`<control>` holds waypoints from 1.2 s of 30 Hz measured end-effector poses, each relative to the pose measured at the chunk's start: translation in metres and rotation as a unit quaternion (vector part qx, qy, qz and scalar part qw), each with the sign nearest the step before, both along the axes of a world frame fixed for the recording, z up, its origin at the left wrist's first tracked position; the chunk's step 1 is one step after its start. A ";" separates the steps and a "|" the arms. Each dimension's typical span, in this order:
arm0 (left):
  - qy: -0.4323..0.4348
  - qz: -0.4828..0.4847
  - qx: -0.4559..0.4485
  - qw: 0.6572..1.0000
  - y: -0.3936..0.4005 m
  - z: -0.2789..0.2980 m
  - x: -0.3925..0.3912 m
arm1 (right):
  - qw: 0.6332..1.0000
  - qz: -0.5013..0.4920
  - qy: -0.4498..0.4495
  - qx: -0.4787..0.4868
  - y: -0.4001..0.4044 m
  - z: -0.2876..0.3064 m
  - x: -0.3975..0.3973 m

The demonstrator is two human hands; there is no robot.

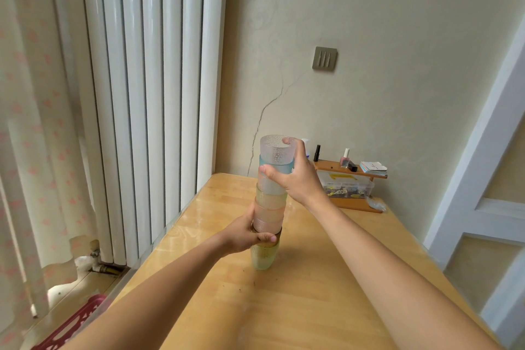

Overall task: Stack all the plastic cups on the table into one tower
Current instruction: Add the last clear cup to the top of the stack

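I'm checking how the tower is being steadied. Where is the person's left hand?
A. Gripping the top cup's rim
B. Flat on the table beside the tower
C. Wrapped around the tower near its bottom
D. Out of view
C: the left hand wraps around the cup tower just above its yellow-green bottom cup, while the right hand grips the upper cups, a finger hooked over the top rim.

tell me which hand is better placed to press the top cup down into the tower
The right hand. It already grips the upper cups, with a finger hooked over the rim of the clear top cup. The left hand is clamped low on the tower, just above the green bottom cup, steadying it.
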State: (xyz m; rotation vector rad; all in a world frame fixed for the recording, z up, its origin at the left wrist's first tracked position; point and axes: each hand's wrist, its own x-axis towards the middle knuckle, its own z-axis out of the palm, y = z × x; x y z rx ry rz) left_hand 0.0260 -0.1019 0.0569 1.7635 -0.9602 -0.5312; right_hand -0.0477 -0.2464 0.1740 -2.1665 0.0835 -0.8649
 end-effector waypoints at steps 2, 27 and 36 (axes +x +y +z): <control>-0.007 -0.006 -0.001 1.000 0.001 0.000 0.000 | 1.000 0.020 0.004 0.019 0.001 -0.002 -0.001; -0.003 0.000 0.009 1.000 -0.002 -0.040 0.019 | 0.990 0.030 0.111 0.078 -0.003 -0.103 -0.008; 0.045 0.031 -0.025 0.998 -0.010 -0.049 0.030 | 0.987 0.010 0.148 0.054 -0.017 -0.129 0.000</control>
